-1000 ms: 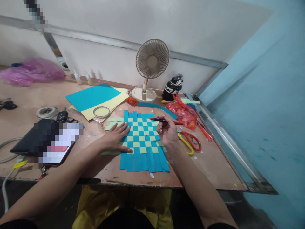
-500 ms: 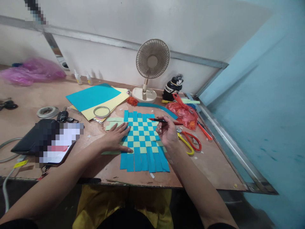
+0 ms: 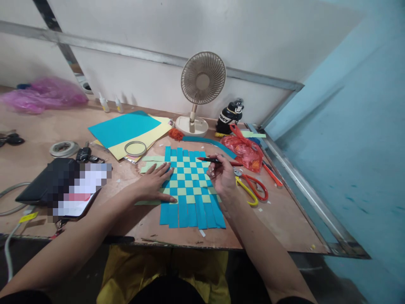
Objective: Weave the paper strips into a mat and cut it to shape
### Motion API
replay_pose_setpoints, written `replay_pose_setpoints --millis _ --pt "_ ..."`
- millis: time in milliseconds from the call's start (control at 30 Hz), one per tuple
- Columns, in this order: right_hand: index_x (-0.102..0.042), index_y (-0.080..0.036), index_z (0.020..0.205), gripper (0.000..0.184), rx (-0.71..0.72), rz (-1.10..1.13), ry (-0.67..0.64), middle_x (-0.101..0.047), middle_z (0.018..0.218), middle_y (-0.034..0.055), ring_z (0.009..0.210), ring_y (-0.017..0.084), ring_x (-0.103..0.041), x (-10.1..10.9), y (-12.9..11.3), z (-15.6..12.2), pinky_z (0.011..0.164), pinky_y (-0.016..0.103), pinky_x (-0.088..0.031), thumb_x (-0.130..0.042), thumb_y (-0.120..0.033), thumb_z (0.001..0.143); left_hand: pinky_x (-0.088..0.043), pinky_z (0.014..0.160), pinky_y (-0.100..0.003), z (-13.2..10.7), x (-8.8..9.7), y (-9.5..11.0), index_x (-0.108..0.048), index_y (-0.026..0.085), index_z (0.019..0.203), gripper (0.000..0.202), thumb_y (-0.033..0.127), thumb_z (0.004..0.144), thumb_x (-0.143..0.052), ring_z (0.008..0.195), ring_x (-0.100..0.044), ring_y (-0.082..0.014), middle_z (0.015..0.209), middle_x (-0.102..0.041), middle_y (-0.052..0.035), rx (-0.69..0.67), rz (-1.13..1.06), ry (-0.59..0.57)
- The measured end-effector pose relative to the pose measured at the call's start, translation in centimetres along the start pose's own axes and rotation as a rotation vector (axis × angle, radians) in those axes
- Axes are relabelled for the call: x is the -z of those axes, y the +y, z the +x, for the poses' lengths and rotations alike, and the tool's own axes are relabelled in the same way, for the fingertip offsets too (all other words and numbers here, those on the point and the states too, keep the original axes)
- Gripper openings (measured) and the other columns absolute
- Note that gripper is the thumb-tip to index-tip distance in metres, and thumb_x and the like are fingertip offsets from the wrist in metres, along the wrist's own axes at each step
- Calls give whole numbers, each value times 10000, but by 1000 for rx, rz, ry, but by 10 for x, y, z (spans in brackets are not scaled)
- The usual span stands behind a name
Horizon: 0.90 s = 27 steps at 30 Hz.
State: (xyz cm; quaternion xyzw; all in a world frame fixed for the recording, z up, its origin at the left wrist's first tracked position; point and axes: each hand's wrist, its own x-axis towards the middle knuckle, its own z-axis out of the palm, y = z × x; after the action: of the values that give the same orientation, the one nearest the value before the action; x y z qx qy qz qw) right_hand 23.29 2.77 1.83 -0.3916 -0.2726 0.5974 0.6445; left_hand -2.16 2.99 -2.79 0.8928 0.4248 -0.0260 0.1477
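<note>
A woven paper mat [image 3: 189,177] of blue and pale green strips lies on the table in front of me, its blue ends reaching towards the near edge. My left hand [image 3: 155,183] rests flat with spread fingers on the mat's left side, over some green strip ends. At the right side of the mat, my right hand [image 3: 223,175] grips a dark pen with a red tip [image 3: 210,160], which points left above the checks. Whether the tip touches the paper I cannot tell. Scissors with red and yellow handles [image 3: 257,188] lie just right of that hand.
Behind the mat stand a small fan [image 3: 203,80] and a black bottle [image 3: 229,117]. A red plastic bag [image 3: 243,152] lies at right. Blue and yellow sheets [image 3: 126,126], a tape roll [image 3: 64,149], a black pouch [image 3: 47,179] and a phone [image 3: 80,192] are at left.
</note>
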Motion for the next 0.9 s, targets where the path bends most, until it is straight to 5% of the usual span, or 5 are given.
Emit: replay_pose_setpoints --millis 900 --pt "-700 -155 738 175 6 -15 -7 -555 444 -36 372 64 -406 0 2 0 375 180 -333 -667 -324 771 -3 1235 -532 0 0 0 -137 125 1606 1223 941 730 -390 1541 -17 -359 1663 4 -130 -4 10 5"
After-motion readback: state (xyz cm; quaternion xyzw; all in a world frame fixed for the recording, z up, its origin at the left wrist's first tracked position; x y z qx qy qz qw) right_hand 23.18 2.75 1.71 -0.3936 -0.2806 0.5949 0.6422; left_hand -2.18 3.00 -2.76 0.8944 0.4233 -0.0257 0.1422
